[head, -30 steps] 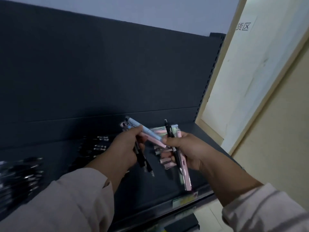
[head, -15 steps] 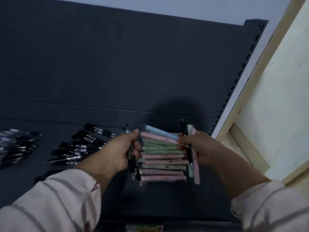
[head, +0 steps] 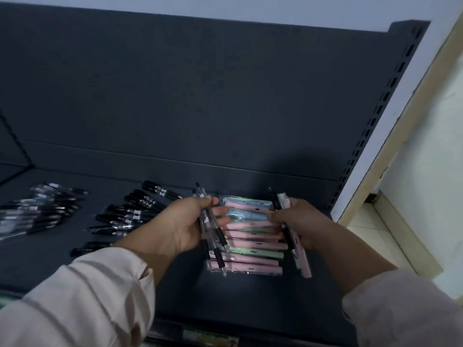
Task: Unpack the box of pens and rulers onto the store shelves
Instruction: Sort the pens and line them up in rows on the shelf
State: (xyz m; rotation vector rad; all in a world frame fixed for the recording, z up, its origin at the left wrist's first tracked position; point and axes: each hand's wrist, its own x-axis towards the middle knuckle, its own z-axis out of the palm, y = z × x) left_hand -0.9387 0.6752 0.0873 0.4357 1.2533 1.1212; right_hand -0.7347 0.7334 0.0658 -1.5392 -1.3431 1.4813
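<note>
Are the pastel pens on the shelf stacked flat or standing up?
Flat. The pastel pens lie sideways in a stack on the shelf, between the two hands.

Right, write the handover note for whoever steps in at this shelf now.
Left hand: shut on a few clear pens with black grips, held over the shelf.
Right hand: shut on a black pen and a pink pen; it may hold more.
Between the hands, the pastel pens lie in a neat stack on the shelf. To the left lie the black pens and a further dark group.
Done: three groups laid out.
Left: set down both handfuls. No box or rulers in view.
</note>
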